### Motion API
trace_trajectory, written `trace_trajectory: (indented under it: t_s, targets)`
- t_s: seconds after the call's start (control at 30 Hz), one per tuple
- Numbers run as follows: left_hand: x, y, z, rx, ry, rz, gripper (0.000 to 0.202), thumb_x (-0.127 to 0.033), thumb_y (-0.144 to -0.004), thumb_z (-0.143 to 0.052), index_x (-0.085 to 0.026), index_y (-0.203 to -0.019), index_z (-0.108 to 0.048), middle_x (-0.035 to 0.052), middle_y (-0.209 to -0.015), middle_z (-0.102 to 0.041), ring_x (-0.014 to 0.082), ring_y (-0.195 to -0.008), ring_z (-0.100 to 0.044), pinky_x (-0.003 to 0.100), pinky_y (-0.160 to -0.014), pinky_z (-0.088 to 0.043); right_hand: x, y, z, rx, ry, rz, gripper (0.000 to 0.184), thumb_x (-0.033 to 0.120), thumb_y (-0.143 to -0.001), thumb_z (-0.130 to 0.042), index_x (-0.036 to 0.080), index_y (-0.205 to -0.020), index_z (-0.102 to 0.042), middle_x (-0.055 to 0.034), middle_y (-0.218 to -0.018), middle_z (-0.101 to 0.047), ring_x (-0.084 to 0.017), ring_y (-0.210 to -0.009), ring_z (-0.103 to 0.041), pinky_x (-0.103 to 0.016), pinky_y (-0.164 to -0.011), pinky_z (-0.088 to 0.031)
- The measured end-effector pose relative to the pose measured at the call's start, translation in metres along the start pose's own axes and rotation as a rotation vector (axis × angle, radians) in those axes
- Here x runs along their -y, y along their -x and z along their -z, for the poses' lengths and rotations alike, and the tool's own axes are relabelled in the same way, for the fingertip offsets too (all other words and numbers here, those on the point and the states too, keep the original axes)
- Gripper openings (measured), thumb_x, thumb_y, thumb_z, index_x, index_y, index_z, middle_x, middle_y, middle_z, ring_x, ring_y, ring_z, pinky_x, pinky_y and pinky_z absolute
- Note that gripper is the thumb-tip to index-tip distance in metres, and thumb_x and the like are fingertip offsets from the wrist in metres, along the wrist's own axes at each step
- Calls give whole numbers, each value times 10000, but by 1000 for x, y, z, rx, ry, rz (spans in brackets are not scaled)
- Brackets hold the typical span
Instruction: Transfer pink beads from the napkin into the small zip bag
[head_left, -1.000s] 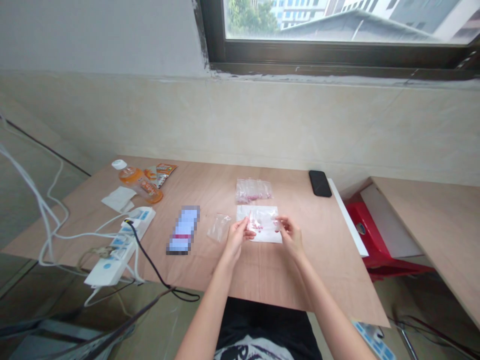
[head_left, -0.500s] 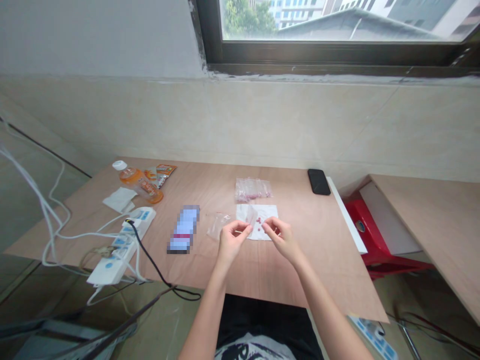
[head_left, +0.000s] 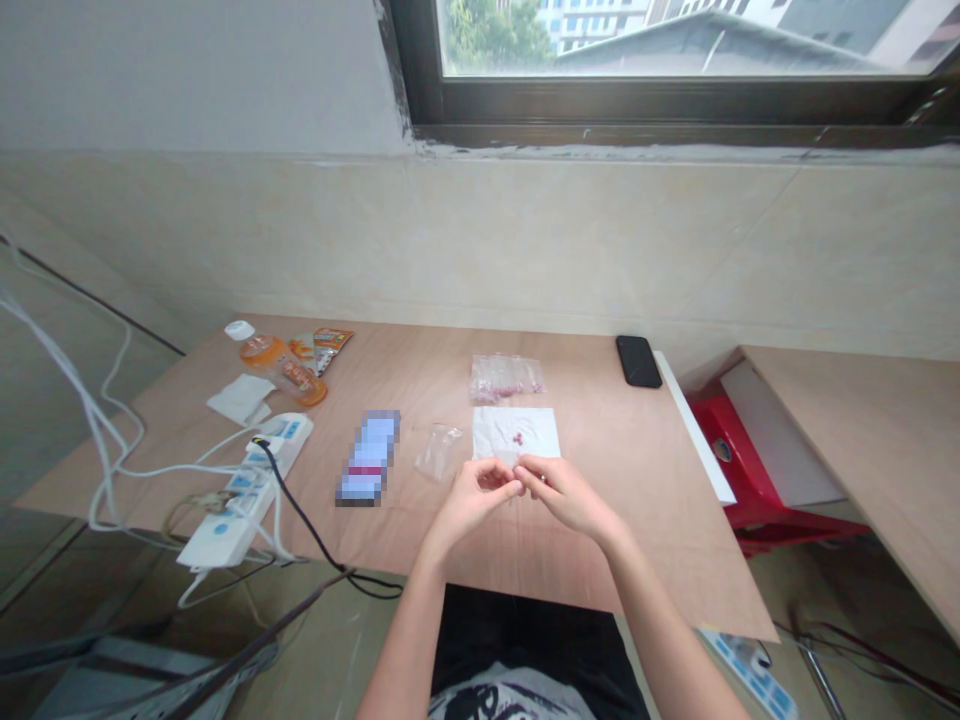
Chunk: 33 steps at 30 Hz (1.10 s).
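Observation:
My left hand [head_left: 474, 492] and my right hand [head_left: 561, 492] meet fingertip to fingertip just above the wooden table [head_left: 525, 545]. Both pinch something small and clear between them, probably a little plastic bag, too small to make out. Just beyond them lies a white paper sheet [head_left: 517, 432] with a few pink beads [head_left: 517, 437] on it. An empty clear bag [head_left: 439, 448] lies to the left of the sheet. A clear bag full of pink beads [head_left: 505, 377] lies farther back.
A black phone [head_left: 638, 360] lies at the back right. A blurred flat packet [head_left: 369, 457], a white power strip [head_left: 247, 488] with cables, an orange drink bottle [head_left: 276, 364], a snack wrapper [head_left: 322, 345] and a tissue [head_left: 240, 397] lie to the left. A red box [head_left: 739, 470] stands right of the table.
Both hands have drawn back toward me off the white sheet and come together. The small clear bag that they held over the sheet no longer shows plainly.

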<state>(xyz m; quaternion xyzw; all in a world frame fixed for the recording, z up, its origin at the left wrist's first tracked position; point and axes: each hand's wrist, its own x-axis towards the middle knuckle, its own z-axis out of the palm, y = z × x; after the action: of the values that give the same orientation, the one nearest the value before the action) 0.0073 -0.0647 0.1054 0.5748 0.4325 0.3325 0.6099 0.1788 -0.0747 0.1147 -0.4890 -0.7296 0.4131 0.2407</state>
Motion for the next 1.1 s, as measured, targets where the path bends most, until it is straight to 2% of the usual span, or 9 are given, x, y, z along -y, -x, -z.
trace_trajectory:
  t_s: [0.13,0.37,0.5,0.63,0.73,0.83,0.93,1.1]
  targets:
    - [-5,1,1,50,16,-16,211,-360,-756,-633,-154,-718,-652,57,-742,-684,177,-735,-632,285,-723,-484,1,0,4,17,-29,-1,378,416,-938,-372,180,-690,-533,10,-653,-558,-122,-619,-496,-220,-590,-351]
    - [-9,4,1,-92,-320,-133,206,-336,-791,-587,-183,-682,-674,37,-714,-675,170,-710,-613,258,-667,-466,-3,-2,3,54,-167,-38,393,429,-925,-404,167,-721,-614,-21,-702,-631,-130,-634,-551,-234,-604,-407]
    - [-11,5,2,-59,-334,-152,203,-311,-820,-554,-193,-707,-674,24,-738,-677,160,-722,-618,242,-669,-461,-5,-2,2,59,-192,-44,370,431,-912,-436,166,-741,-628,-24,-717,-640,-129,-639,-555,-227,-587,-408]
    - [-12,5,3,-29,-333,-197,215,-300,-835,-530,-190,-711,-667,20,-736,-670,155,-718,-616,240,-679,-456,-5,0,1,41,-131,-31,351,399,-920,-429,170,-731,-617,-12,-706,-631,-121,-628,-546,-218,-583,-385]
    - [-10,5,2,-83,-408,-234,203,-279,-831,-522,-191,-688,-637,5,-671,-633,143,-651,-584,230,-625,-426,-3,0,-1,5,-49,-21,347,354,-932,-396,178,-708,-594,0,-673,-618,-118,-612,-542,-215,-583,-360]
    - [-7,5,-1,-177,-560,-248,162,-255,-825,-510,-201,-699,-596,-3,-632,-587,142,-603,-538,231,-577,-377,0,-2,-5,-79,138,-31,317,311,-913,-405,191,-665,-561,13,-610,-581,-115,-560,-505,-215,-546,-299]
    - [-5,3,-5,-223,-776,-249,119,-236,-825,-496,-209,-732,-564,3,-662,-579,150,-612,-523,242,-583,-347,1,-4,-10,-164,312,-58,286,285,-883,-427,197,-633,-534,15,-560,-546,-114,-514,-458,-222,-512,-229]
    - [-2,0,-8,-305,-995,-312,101,-197,-810,-504,-203,-714,-539,18,-654,-566,158,-619,-513,263,-616,-336,2,-1,-10,-218,432,-86,270,276,-851,-444,196,-604,-517,2,-563,-562,-120,-522,-471,-229,-507,-190]
